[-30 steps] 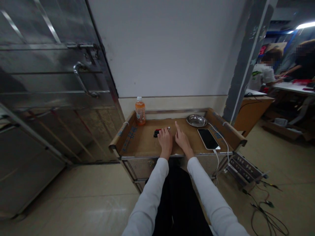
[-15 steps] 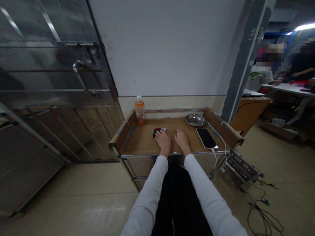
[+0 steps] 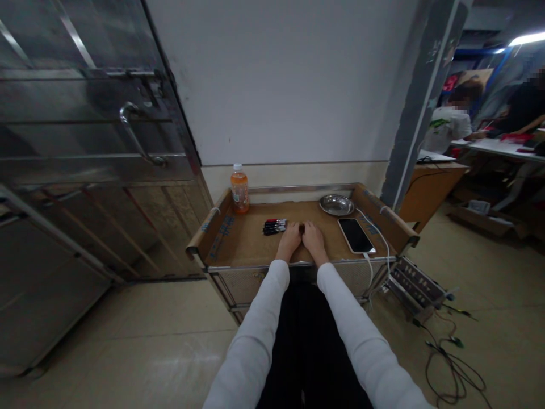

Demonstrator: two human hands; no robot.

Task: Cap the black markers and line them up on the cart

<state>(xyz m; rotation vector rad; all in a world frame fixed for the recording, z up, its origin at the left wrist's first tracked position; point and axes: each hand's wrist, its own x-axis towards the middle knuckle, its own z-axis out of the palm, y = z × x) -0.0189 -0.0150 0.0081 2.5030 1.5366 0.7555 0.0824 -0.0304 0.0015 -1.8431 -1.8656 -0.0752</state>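
Note:
Several pens [image 3: 275,226], black with one red, lie side by side on the cardboard-lined top of a cart [image 3: 247,244]. Just right of them is my left hand [image 3: 290,237], its fingers curled closed. My right hand [image 3: 314,236], closed as well, rests beside it with the fingertips almost meeting. A small dark spot shows between the two hands; whether it is an object or shadow I cannot make out. To the right of my right hand lies a phone [image 3: 356,236] with a white cable plugged in.
An orange drink bottle [image 3: 239,192] stands at the back left of the cart. A shiny metal bowl [image 3: 336,205] sits at the back right. Raised cardboard sides edge the top. A power strip [image 3: 419,289] and loose cables [image 3: 453,369] are on the floor; people work far right.
My left hand has come off the pens and moved right, close to my right hand. The pens are now uncovered. My right hand has barely shifted, its fingers turned toward the left.

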